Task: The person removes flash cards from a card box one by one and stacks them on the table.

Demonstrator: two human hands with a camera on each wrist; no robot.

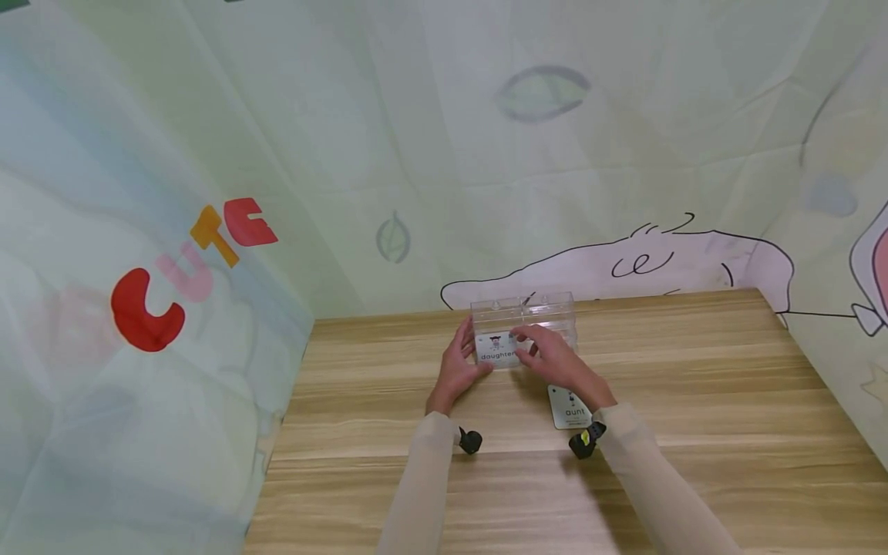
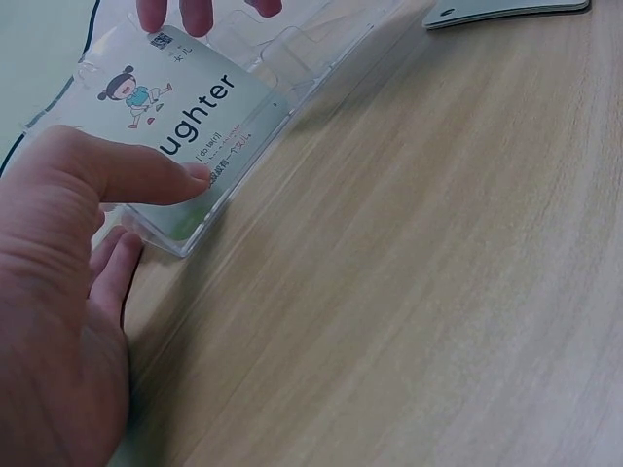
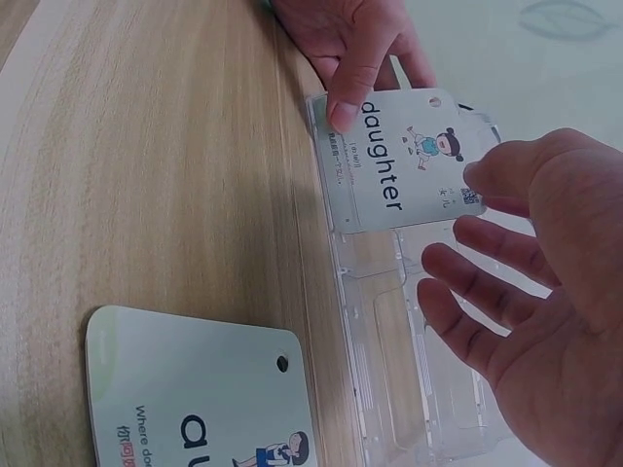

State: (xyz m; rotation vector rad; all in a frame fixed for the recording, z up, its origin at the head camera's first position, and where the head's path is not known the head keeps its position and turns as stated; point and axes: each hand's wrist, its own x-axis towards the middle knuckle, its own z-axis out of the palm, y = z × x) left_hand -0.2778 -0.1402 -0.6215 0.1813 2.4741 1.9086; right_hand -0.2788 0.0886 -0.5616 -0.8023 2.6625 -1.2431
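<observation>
A "daughter" flashcard (image 3: 389, 161), with a small drawing of a child, stands in the left section of a clear plastic case (image 1: 558, 307). My left hand (image 1: 456, 371) grips the case's left end, its thumb (image 2: 161, 177) lying over the card's lower corner and its fingers behind. At the card's upper right corner, my right hand (image 1: 555, 362) pinches the edge between thumb and index finger, while the other fingers spread loosely over the case's right section. An "aunt" flashcard (image 1: 569, 407) lies on top of a thin stack below my right wrist.
The wood-grain table (image 1: 368, 385) meets a printed fabric backdrop (image 1: 388, 154) right behind the case. Another fabric wall (image 1: 194, 385) with coloured letters borders the left side. Black wrist cameras hang beneath both wrists.
</observation>
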